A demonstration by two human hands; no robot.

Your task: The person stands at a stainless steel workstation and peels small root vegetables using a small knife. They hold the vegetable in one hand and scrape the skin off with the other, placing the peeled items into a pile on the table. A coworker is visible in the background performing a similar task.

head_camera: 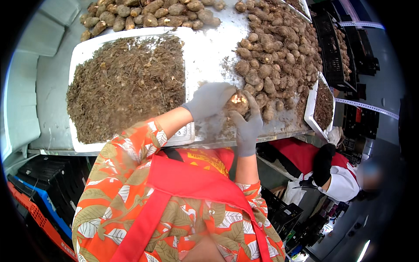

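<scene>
My right hand (247, 127), in a grey glove, holds a hairy brown taro corm (239, 104) between thumb and fingers above the metal table. Pale cut flesh shows on the corm's upper side. My left hand (211, 100), also gloved in grey, has its fingers curled against the corm's left side; its palm side is hidden and slightly blurred, so whether it grips anything is not visible. Just beyond the right hand lies a large heap of rooty taro corms (278, 55). To the left stands a white foam tray (189, 65) full of brown root fibres and scraps (131, 82).
More corms (150, 14) are piled behind the tray. A smaller white tray (311, 108) of scraps stands at the table's right end, beside a co-worker (340, 180). Black crates (330, 52) hold corms farther right. Stacked crates (52, 183) stand below the table (52, 127) at left.
</scene>
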